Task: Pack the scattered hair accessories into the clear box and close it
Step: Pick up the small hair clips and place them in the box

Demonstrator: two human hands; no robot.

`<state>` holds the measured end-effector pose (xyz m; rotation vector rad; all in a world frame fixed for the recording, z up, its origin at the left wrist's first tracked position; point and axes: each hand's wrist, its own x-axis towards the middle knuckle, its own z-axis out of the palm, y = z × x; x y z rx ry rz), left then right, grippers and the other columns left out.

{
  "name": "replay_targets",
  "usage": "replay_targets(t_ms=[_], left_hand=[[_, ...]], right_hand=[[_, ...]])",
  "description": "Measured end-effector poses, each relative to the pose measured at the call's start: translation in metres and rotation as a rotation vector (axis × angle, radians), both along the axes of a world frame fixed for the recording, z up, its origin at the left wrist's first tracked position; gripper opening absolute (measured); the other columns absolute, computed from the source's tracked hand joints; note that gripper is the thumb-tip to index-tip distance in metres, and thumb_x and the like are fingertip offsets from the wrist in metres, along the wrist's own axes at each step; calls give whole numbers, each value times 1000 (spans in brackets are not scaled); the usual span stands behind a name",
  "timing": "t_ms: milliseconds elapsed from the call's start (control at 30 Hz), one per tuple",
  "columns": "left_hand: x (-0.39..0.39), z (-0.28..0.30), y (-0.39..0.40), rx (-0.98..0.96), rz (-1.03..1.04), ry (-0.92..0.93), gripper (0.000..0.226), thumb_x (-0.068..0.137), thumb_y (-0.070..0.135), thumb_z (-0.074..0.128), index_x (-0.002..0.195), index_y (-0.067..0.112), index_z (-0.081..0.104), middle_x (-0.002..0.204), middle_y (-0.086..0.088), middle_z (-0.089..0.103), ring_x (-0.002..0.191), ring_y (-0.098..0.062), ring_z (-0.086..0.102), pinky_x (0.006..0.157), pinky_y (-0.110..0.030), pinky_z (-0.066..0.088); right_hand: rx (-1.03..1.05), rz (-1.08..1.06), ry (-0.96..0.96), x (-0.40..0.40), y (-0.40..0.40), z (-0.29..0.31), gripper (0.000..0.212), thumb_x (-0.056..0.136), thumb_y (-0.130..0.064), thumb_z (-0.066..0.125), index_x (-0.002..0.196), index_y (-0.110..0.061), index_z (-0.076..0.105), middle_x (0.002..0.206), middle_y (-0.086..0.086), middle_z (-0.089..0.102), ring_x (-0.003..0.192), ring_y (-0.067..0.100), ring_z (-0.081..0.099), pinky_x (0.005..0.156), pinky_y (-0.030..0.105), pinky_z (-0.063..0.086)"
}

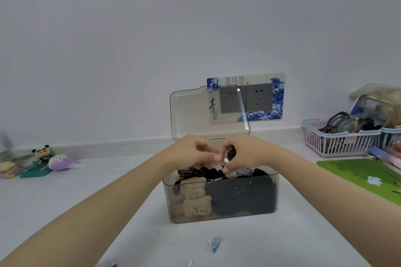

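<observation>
Your left hand (193, 150) and right hand (243, 154) meet over the clear box (220, 198), fingers curled, pinching a small black clip (231, 154). The lid (195, 112) stands up at the far edge. A blue clip (215, 244) lies near you on the table (65, 197).

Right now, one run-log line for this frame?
stage: packing | clear plastic box: lid open, part-filled | left hand, right hand: pinching small accessory over box | small blue clip: on table, unpacked

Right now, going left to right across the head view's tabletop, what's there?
Panda figure → purple plush → clear box → green mat; pink basket sits behind the mat.
</observation>
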<state>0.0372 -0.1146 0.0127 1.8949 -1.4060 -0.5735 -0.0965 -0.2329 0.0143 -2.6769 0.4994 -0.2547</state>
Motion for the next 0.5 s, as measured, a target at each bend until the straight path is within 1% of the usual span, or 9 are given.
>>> replay_targets(t_ms=[67, 167, 233, 267, 300, 367, 433, 500], left_hand=[[4, -2, 3, 3, 25, -35, 9, 80, 22, 74, 88, 23, 73, 72, 7, 72, 65, 0, 66, 60, -14, 47], [9, -5, 6, 57, 21, -95, 11, 74, 24, 79, 83, 21, 74, 65, 10, 69, 59, 1, 62, 54, -10, 43], [10, -9, 5, 98, 16, -197, 12, 70, 28, 82, 78, 22, 76, 65, 10, 68, 58, 0, 57, 61, -15, 43], [10, -12, 4, 109, 19, -247, 14, 69, 27, 82, 80, 21, 76, 66, 10, 68, 60, -1, 57, 65, -17, 43], [9, -14, 3, 110, 24, -273, 15, 70, 24, 82, 82, 18, 76, 67, 10, 67, 63, -2, 58, 67, -18, 44], [9, -17, 2, 100, 32, -269, 15, 70, 17, 81, 83, 12, 75, 70, 8, 68, 68, -5, 60, 68, -17, 46], [9, -17, 2, 92, 36, -283, 14, 70, 14, 81, 82, 12, 74, 72, 6, 68, 69, -6, 61, 63, -11, 46], [8, -19, 0, 71, 48, -330, 12, 70, 12, 80, 81, 13, 74, 71, 9, 66, 64, -3, 58, 55, -5, 41]], right_hand=[[-11, 19, 60, 10, 2, 1, 27, 70, -26, 79, 90, -24, 62, 62, -13, 54, 55, 4, 49, 60, 25, 42], [-41, 39, 116, 21, 3, -3, 27, 69, -27, 79, 88, -26, 60, 64, -11, 57, 58, 7, 52, 52, 20, 39], [-38, 52, 122, 24, 2, -7, 27, 69, -25, 80, 88, -25, 61, 65, -12, 56, 61, 7, 52, 53, 18, 38], [-34, 49, 111, 24, 1, -8, 27, 69, -25, 80, 90, -24, 63, 66, -13, 55, 62, 5, 51, 54, 17, 38], [-36, 39, 100, 23, 0, -9, 28, 69, -26, 80, 92, -22, 65, 68, -12, 55, 63, 5, 50, 54, 17, 37], [-45, 16, 88, 21, -3, -10, 31, 69, -29, 80, 97, -22, 67, 74, -9, 57, 67, 8, 52, 55, 16, 37], [-13, 10, 73, 18, -7, -11, 30, 69, -27, 80, 96, -22, 68, 72, -9, 58, 66, 9, 53, 57, 18, 39], [26, -5, 52, 16, -11, -12, 29, 68, -27, 80, 94, -23, 68, 69, -10, 58, 64, 6, 53, 62, 21, 41]])
